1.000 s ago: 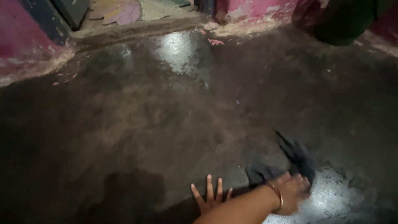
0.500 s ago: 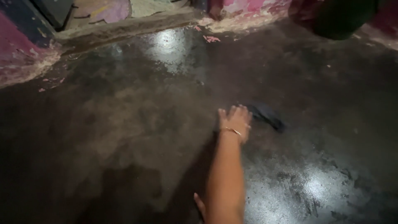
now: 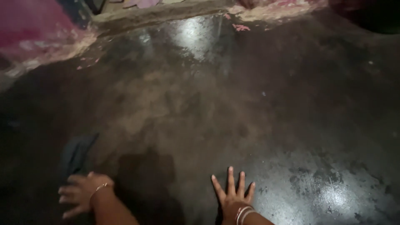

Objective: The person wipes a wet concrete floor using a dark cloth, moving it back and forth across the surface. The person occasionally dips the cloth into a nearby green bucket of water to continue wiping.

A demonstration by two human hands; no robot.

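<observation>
Head view is showing the left hand (image 3: 81,193) pressing flat, fingers spread rather than clenched, on the near end of a dark cloth (image 3: 77,154) lying on the wet floor (image 3: 208,104). Right of the cloth, well apart, the right hand (image 3: 234,198) is resting open-palmed on the floor, gripping nothing.

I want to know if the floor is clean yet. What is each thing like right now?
floor: dark, wet and shiny in patches.
dark cloth: rumpled, lying on the floor, near end at the left hand.
left hand: fingers spread, pressing on the cloth.
right hand: open, flat on the floor.
wall base: pink paint peeling.
</observation>
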